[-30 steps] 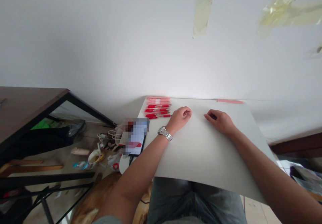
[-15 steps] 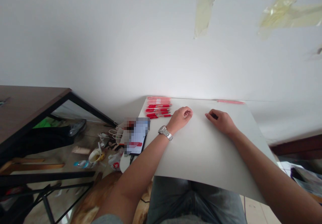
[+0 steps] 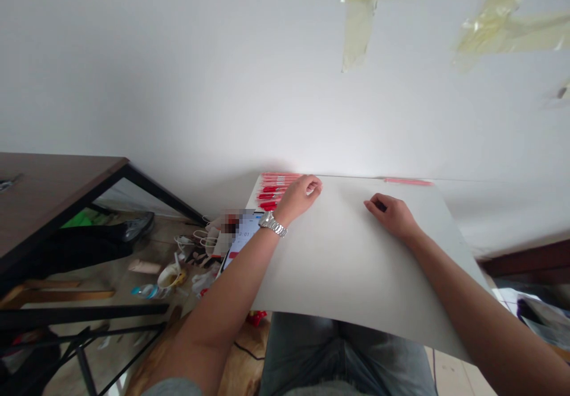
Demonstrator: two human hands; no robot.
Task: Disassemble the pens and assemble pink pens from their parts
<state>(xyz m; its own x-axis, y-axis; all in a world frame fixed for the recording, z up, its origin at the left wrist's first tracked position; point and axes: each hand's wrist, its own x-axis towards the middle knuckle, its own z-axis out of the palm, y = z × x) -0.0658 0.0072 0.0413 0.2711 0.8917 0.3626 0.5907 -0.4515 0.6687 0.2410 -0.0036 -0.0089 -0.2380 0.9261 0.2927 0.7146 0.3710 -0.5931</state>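
Note:
My left hand (image 3: 301,197), with a steel watch at the wrist, is curled with thumb and fingers bent into a ring. It overlaps the right ends of several red pens (image 3: 269,196) lying side by side at the table's far left; its far side is hidden, so I cannot tell if it grips anything. My right hand (image 3: 389,213) rests on the white table (image 3: 351,265), fingers loosely curled and thumb pointing left, with nothing seen in it. Beyond it, a pale red stick-like thing (image 3: 408,181), perhaps a pen, lies along the back edge.
A phone (image 3: 244,233), partly pixelated, lies at the table's left edge, partly behind my left forearm. The white wall (image 3: 222,87) meets the table's back. A brown desk (image 3: 57,176) stands to the left, with a cup (image 3: 169,276) and a bottle (image 3: 145,291) on the floor below.
My left hand has moved left and slightly away from me, now covering the right ends of the pens. My forearm hides more of the phone. The right hand has stayed put.

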